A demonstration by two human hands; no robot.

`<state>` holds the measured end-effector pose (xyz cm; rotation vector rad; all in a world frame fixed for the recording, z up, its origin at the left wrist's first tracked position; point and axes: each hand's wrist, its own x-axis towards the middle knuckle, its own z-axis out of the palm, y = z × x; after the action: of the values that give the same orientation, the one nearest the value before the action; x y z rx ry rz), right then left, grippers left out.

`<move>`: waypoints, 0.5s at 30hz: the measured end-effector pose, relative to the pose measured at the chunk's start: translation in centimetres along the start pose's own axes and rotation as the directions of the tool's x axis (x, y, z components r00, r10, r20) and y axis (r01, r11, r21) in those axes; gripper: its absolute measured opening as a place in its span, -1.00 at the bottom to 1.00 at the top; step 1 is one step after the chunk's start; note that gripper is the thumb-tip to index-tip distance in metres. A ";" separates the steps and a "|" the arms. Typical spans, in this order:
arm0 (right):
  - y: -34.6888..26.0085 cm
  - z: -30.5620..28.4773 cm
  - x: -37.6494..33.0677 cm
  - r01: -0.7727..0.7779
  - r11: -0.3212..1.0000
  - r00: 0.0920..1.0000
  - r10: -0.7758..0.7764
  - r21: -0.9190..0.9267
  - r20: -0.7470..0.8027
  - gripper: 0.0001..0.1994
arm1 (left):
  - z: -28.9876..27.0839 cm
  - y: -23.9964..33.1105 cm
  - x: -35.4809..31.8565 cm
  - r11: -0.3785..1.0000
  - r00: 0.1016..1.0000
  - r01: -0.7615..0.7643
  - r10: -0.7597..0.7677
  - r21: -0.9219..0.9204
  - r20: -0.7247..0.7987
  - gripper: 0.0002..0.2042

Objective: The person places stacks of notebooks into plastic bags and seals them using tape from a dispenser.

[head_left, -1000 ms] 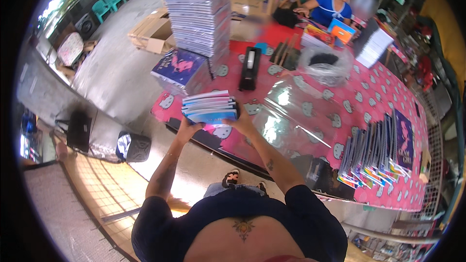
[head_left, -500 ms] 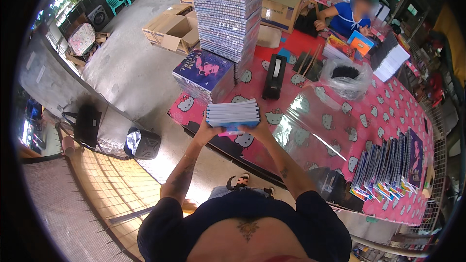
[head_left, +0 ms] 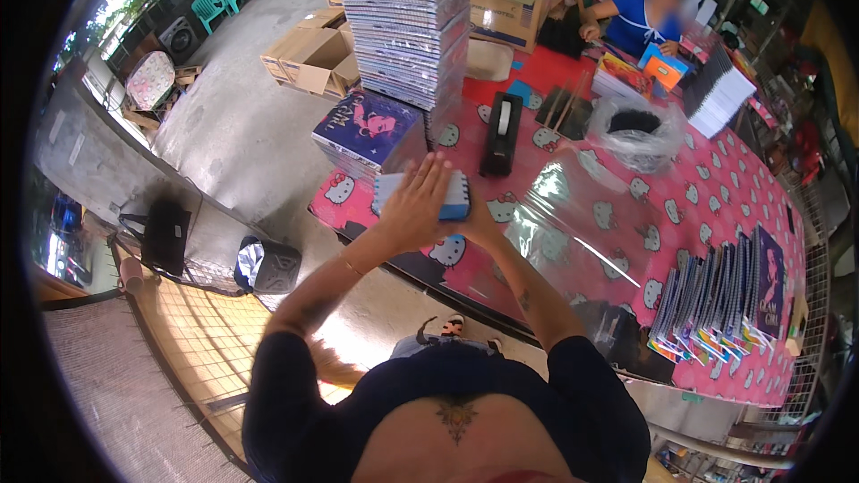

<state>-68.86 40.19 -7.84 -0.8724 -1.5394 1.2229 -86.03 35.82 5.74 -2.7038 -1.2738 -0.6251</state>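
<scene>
A small stack of spiral notebooks (head_left: 458,192), white page edges up and some blue below, stands at the near edge of the pink table. My left hand (head_left: 417,204) lies flat across the top of it, fingers stretched out. Gripping the stack's right side is my right hand (head_left: 480,220), its fingers partly hidden behind the notebooks. Just beyond them sits a pile of notebooks with a dark purple cover (head_left: 369,128). A black tape dispenser (head_left: 499,136) stands to the right of that pile.
Behind the purple pile rises a tall stack of spiral notebooks (head_left: 403,31). Clear plastic film (head_left: 573,233) covers the table's middle. A row of notebooks (head_left: 711,300) leans at the right. Across the table sits a person in blue (head_left: 637,22). Open cardboard boxes (head_left: 313,58) stand on the floor.
My left hand has gone from the stack's left side to flat on its top. My right hand stays at the right side. The view has shifted slightly.
</scene>
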 end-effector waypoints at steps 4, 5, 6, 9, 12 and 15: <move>-0.5 -0.6 -0.2 0.085 0.994 0.995 -0.089 -0.074 -0.048 0.02 | -1.5 -1.9 1.1 0.984 0.972 0.092 -0.122 0.153 0.200 -0.01; -0.9 -0.9 -0.3 0.084 0.992 0.996 -0.086 -0.091 -0.010 0.03 | -1.6 -2.2 1.4 0.987 0.957 0.113 -0.138 0.112 0.255 -0.05; -1.3 -1.5 -0.3 0.079 0.991 0.997 -0.077 -0.107 0.021 0.06 | -1.6 -2.4 1.8 0.989 0.937 0.129 -0.145 0.072 0.316 -0.09; -5.3 -4.4 -2.2 0.037 0.978 0.997 -0.051 -0.204 -0.063 0.14 | -3.2 0.6 3.7 0.993 0.957 0.115 -0.111 0.000 0.269 -0.24; -6.8 -10.2 -7.9 0.071 0.989 0.884 -0.123 -0.129 -0.451 0.13 | -2.1 3.7 5.6 0.873 0.961 0.271 -0.222 -0.406 0.164 -0.39; -7.6 -15.0 -14.9 -0.181 0.902 0.845 0.347 0.392 -0.407 -0.16 | 6.7 4.3 7.1 0.354 0.885 0.433 -0.344 -0.829 0.315 -0.53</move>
<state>-49.98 28.87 -3.37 -1.0785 -0.8021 1.3061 -76.60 39.76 2.88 -3.1436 -2.1322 -1.6944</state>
